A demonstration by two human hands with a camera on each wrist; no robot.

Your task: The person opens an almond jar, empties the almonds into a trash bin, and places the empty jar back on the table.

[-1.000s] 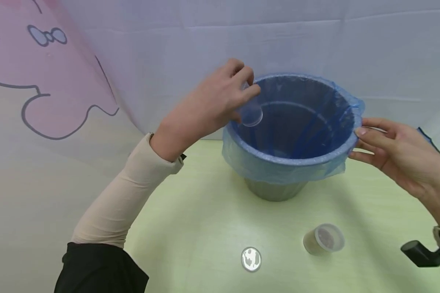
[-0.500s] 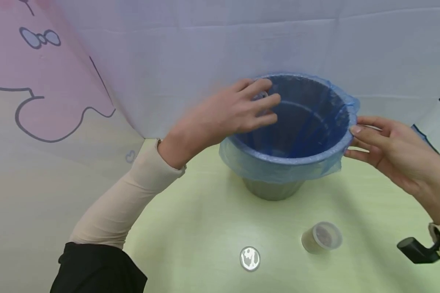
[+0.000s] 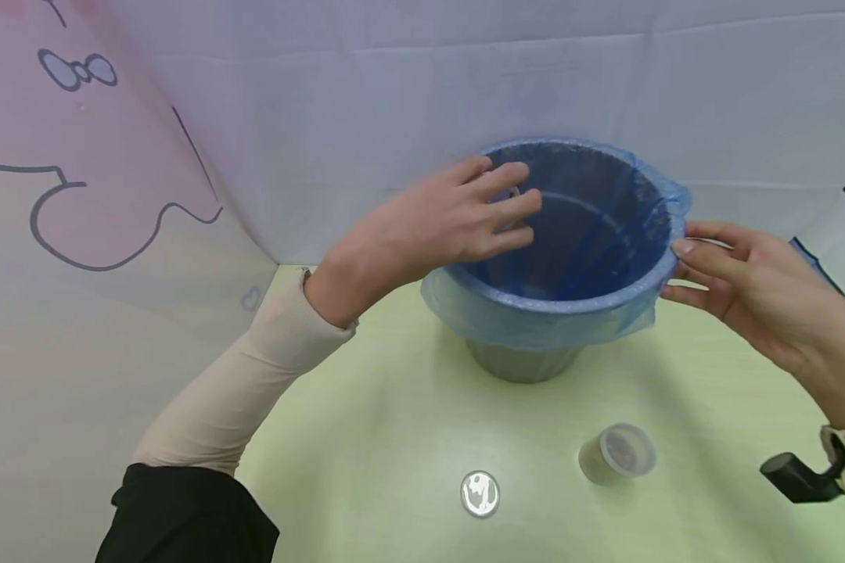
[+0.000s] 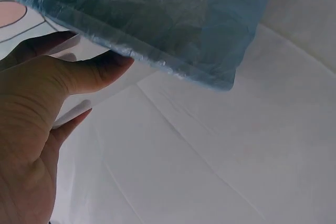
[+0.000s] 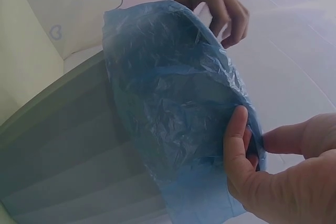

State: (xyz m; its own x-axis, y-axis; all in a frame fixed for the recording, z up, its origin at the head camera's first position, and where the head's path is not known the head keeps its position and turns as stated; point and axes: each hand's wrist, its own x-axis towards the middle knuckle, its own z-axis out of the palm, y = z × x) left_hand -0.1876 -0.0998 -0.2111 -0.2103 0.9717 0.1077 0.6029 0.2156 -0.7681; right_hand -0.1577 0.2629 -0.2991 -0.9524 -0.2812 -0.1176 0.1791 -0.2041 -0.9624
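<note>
My left hand (image 3: 444,215) holds a clear plastic cup (image 4: 118,85) over the left rim of a trash bin (image 3: 528,363). Fingers cover most of the cup in the head view; the left wrist view shows it as a see-through shape between thumb and fingers. A blue trash bag (image 3: 535,328) lines the bin and folds down over its outside. At the bin's right side, my right hand (image 3: 760,289) pinches the bagged rim, thumb on top and fingers against the outer wall.
On the pale green table (image 3: 366,461), a translucent cup (image 3: 609,455) with something brownish in it stands in front of the bin. A shiny round disc (image 3: 480,493) lies to its left. White cloth (image 3: 324,117) hangs behind.
My left hand has moved right and slightly down with the clear cup, further over the bin's opening, then stayed nearly still. My right hand keeps its hold on the rim.
</note>
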